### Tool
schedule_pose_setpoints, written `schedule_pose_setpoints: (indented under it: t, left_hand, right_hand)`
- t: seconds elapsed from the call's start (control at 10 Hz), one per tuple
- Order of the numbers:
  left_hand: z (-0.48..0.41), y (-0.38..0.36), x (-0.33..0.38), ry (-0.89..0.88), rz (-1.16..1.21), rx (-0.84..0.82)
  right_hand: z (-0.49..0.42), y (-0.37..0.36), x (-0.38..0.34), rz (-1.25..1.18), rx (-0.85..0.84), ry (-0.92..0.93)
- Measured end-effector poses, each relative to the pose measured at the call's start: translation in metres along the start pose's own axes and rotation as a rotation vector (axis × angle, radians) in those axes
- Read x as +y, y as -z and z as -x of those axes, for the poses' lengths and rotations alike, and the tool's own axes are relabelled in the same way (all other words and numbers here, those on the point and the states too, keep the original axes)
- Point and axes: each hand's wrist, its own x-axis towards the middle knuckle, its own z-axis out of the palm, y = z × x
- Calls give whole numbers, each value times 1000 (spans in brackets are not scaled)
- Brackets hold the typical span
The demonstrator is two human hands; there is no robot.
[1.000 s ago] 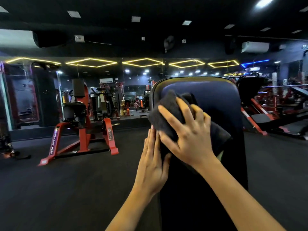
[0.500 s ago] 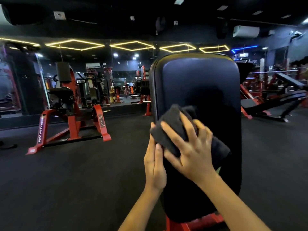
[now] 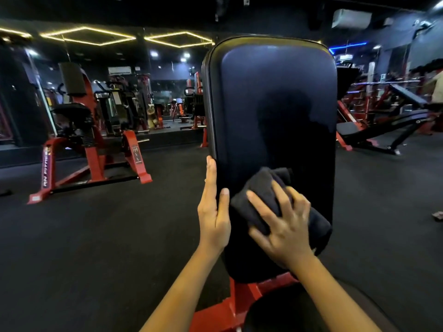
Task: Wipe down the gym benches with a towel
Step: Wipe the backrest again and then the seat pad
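A dark room is shown. The floor (image 3: 96,236) is seen black and dull. A red machine (image 3: 91,149) is placed at the left, and yellow hexagon lights (image 3: 88,35) are fixed on the ceiling.

Right hand (image 3: 285,226) presses towel (image 3: 261,200) on backrest (image 3: 271,104).

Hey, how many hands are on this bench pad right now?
2. The left hand lies flat against the left edge of the pad; the right hand presses the towel onto its lower front. No hand looks hidden.
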Motion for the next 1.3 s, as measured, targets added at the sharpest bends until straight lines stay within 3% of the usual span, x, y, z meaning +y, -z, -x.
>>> schedule_pose_setpoints:
  t: [0.1,0.2,0.3,0.4,0.6,0.8,0.9,1.0,1.3]
  left_hand:
    - [7,1,2,-59,-158,-4]
    - [10,-3,7,-219,-448,-75]
    - [4,-13,12,-438,-750,-191]
    - [-6,-27,18,-493,-964,-240]
    - [-15,-54,17,-506,-1248,-237]
    - [-24,-81,11,-529,-1450,-231]
    - [-24,-82,8,-548,-1537,-210]
    - [-23,-84,7,-558,-1564,-195]
    - [-21,-87,7,-553,-1581,-186]
  right_hand:
    - [6,3,32,-35,39,-340]
    - [-38,6,46,-181,144,-818]
    - [-51,6,39,-113,109,-595]
    - [-10,5,54,-54,39,-197]
    - [-12,10,96,-119,50,-511]
    - [-61,15,117,-299,89,-612]
    - [-24,10,113,-367,84,-651]
    - [17,9,110,-423,68,-686]
    - [-54,12,143,-595,159,-727]
